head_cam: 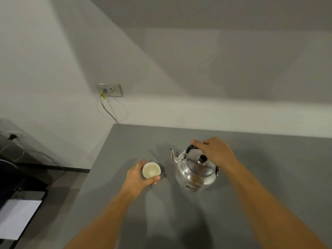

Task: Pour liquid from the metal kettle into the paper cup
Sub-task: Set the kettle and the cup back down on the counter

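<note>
A shiny metal kettle (pixel 195 170) stands upright on the grey table (pixel 269 177), its spout pointing up and to the left and a black knob on its lid. My right hand (pixel 214 152) lies over its black arched handle, fingers curled around it. To the kettle's left stands a small paper cup (pixel 151 170), open side up, its inside pale; whether it holds liquid I cannot tell. My left hand (pixel 138 177) wraps around the cup's left and near side, thumb at the front. Cup and kettle stand apart with a gap between them.
The table's left edge runs diagonally at the left, its back edge against a white wall. A wall socket (pixel 109 90) with a cable hangs beyond the table's corner. Off the table at lower left sit dark gear, cables and a white sheet (pixel 17 218).
</note>
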`<state>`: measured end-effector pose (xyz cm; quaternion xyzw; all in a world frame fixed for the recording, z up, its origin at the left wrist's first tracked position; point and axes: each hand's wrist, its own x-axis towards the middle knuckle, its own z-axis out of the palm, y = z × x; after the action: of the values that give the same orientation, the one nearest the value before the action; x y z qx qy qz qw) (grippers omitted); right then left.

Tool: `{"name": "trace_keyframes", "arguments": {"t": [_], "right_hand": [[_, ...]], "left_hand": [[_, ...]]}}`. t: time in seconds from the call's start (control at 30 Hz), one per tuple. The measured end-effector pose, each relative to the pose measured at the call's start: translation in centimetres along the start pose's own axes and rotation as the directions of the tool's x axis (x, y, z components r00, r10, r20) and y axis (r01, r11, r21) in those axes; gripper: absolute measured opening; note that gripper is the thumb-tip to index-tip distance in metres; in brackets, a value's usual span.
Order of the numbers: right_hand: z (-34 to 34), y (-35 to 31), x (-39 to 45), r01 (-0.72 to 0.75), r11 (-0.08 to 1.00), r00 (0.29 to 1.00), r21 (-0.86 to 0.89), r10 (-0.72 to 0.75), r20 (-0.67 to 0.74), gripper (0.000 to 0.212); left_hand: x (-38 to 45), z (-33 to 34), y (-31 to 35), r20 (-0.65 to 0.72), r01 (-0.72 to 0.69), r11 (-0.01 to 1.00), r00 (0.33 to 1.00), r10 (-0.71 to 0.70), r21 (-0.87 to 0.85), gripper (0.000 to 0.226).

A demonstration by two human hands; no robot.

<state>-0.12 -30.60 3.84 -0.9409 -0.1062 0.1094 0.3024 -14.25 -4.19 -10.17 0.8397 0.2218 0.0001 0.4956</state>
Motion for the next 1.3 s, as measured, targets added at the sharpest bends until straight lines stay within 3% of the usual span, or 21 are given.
{"name": "trace_keyframes", "arguments": {"t": [0.07,0.27,0.33,0.73,1.3], "right_hand": [[-0.4,0.2,0.4,-0.023,1.000,1.000,0.010,0.023,-0.016,0.067],[-1.7,0.4,2.3,-0.055,0.998,0.997,0.042,0.057,-0.056,0.066],[-2.1,0.4,3.1,-0.054,0.998,0.996,0.043,0.057,-0.066,0.066],[-1.4,0.1,12.1,-0.060,0.998,0.994,-0.023,0.057,-0.088,0.064],[1.7,0.6,22.0,-0.063,0.993,0.997,-0.100,0.066,0.031,0.060]], "left_hand": [[0.5,-0.3,0.9,-0.024,-0.005,1.000,1.000,0.005,0.012,0.089],[3.8,-0.5,3.5,-0.136,-0.058,0.991,0.988,0.074,0.121,0.042],[5.1,-0.5,4.2,-0.132,-0.055,0.984,0.988,0.078,0.170,0.035],[13.2,0.6,6.1,-0.081,0.041,0.945,0.997,-0.015,0.324,0.039],[18.0,1.7,5.6,-0.106,0.043,0.949,0.994,-0.010,0.312,0.044]]}}
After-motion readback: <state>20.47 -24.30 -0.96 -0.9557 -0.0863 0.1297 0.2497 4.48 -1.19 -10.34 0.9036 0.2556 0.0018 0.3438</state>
